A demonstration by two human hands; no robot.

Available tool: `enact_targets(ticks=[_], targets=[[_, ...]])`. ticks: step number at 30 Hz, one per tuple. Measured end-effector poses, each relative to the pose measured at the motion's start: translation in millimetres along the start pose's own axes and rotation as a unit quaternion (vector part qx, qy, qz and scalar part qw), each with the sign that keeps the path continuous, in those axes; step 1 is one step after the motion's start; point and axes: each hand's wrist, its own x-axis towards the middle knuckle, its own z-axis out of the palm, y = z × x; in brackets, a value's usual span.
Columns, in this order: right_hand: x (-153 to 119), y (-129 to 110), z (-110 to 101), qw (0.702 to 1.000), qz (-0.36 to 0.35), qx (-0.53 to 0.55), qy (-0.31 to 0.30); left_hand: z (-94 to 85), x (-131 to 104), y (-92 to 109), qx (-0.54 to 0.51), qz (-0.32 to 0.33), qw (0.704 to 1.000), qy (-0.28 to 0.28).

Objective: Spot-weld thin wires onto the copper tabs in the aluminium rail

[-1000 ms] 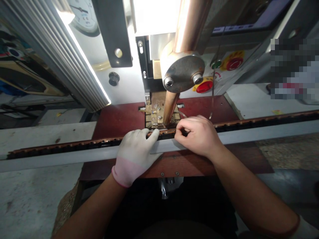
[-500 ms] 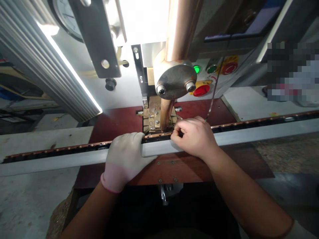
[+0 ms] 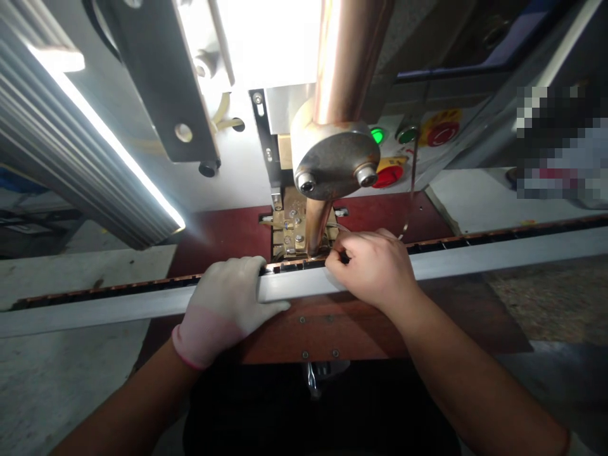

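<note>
A long grey metal bar (image 3: 299, 282) lies across the bench, with a dark strip carrying copper-coloured pieces (image 3: 114, 286) along its far edge. My left hand (image 3: 225, 301), in a white glove with a pink cuff, is wrapped over the bar, thumb on the near side. My bare right hand (image 3: 373, 263) is closed in a pinch at the bar's far edge, beside the lower tip of a copper rod (image 3: 317, 225). A thin wire-like rod (image 3: 412, 190) sticks up behind the right hand and seems held in it; its pinched end is hidden by the fingers.
Above the hands hangs a thick copper column (image 3: 344, 63) with a round metal clamp (image 3: 337, 155). A brass block (image 3: 292, 231) with screws sits behind the bar. Red and green buttons (image 3: 388, 175) are at right, a bright lamp strip (image 3: 118, 152) at left. Below is a reddish-brown board (image 3: 285, 332).
My left hand has slid slightly left along the bar. The thin rod behind my right hand now stands more upright and shows shorter. The view has shifted a little.
</note>
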Motion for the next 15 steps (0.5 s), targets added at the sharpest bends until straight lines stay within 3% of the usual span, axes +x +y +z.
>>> enact_targets(ticks=[15], targets=[[8.4,3.0,-3.0,0.994,0.067,0.045,-0.078,-1.7,11.6,-8.7,0.001,0.01,0.999,-0.044]])
